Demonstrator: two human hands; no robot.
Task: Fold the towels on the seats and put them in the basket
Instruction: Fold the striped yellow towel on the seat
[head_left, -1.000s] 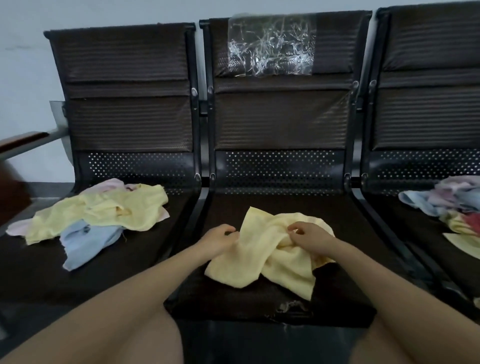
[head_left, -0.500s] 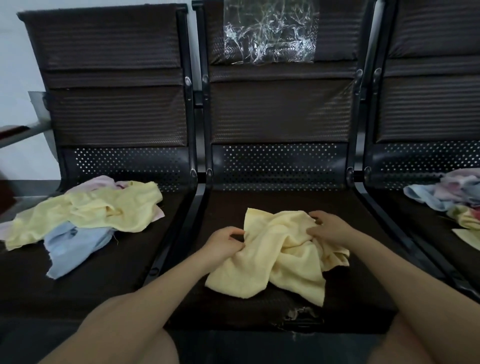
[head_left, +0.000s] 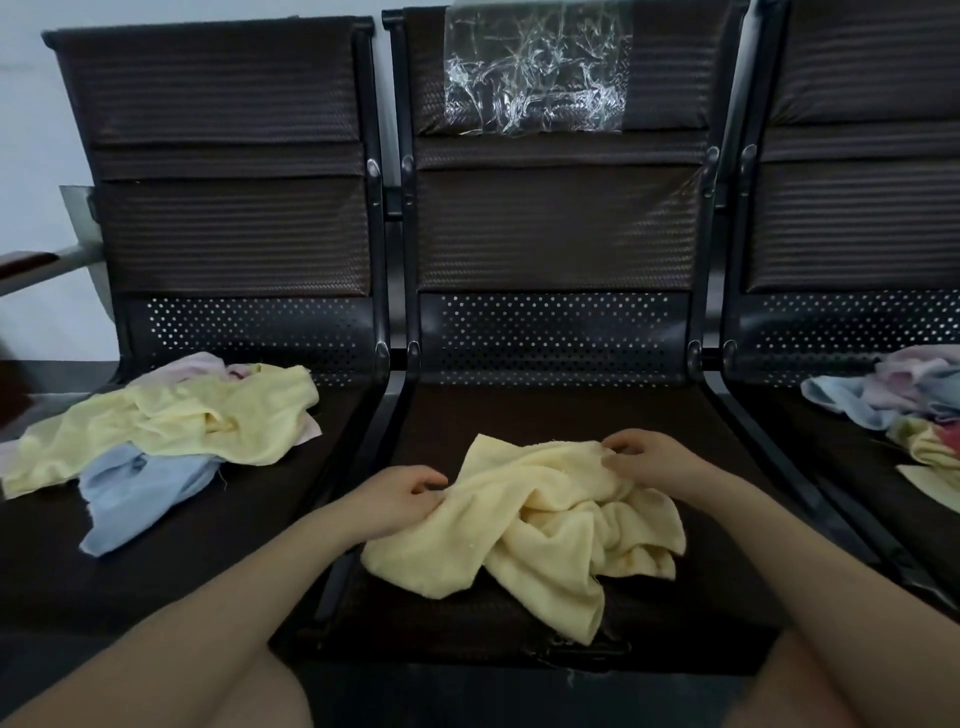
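Three dark seats stand in a row before me. The middle seat (head_left: 545, 415) fills the view from centre to 6 o'clock, the left seat (head_left: 234, 519) runs out toward 9 o'clock, and the right seat (head_left: 831, 441) is cut off at 3 o'clock. A crinkled sheet of clear plastic (head_left: 535, 73) is stuck on the middle backrest at 12 o'clock.

On the middle seat, just below centre, lies the crumpled yellow towel (head_left: 535, 525) I am working on, bunched in twisted folds, with one corner trailing toward the seat's front edge at 6 o'clock.

At 9 o'clock, on the left seat, lies a loose heap: another yellow towel (head_left: 171, 421) on top, a blue towel (head_left: 135, 493) sticking out beneath it toward 8 o'clock, and a pink towel (head_left: 192, 366) showing at the back. At 3 o'clock the right seat holds a mixed pile of towels (head_left: 904, 405), blue, pink and yellow, partly out of view.

My left hand (head_left: 400, 493) has its fingers curled, pinching the crumpled towel's left edge. My right hand (head_left: 649, 460) pinches the towel's upper right edge between thumb and curled fingers.
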